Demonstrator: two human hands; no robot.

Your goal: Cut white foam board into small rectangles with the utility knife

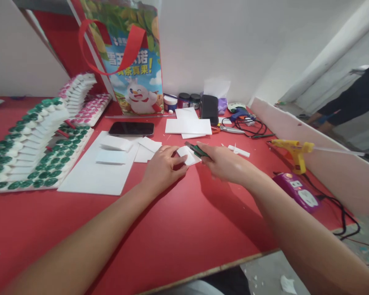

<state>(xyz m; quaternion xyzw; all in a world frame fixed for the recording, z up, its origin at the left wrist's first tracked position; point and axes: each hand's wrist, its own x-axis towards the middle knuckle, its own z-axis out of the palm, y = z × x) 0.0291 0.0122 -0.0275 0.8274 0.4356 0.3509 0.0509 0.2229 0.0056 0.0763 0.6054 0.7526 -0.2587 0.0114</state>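
My right hand (223,162) is closed around a dark green utility knife (200,151), its blade end pointing left over a small white board piece (189,156). That piece lies on the red table. With bent fingers and thumb, my left hand (166,164) grips the piece at its left edge. Just behind my left hand are more cut white pieces (146,149). A large white sheet (92,180) further left carries two folded white pieces (115,143). Thin white offcuts (239,150) are scattered to the right of the knife.
A black phone (131,128), stacked white strips (189,126), scissors (232,130) and paint jars (184,100) stand behind. At right are a yellow glue gun (295,152) and purple power strip (297,191). Green-dotted structures (38,147) occupy the left; a gift bag (138,86) stands behind.
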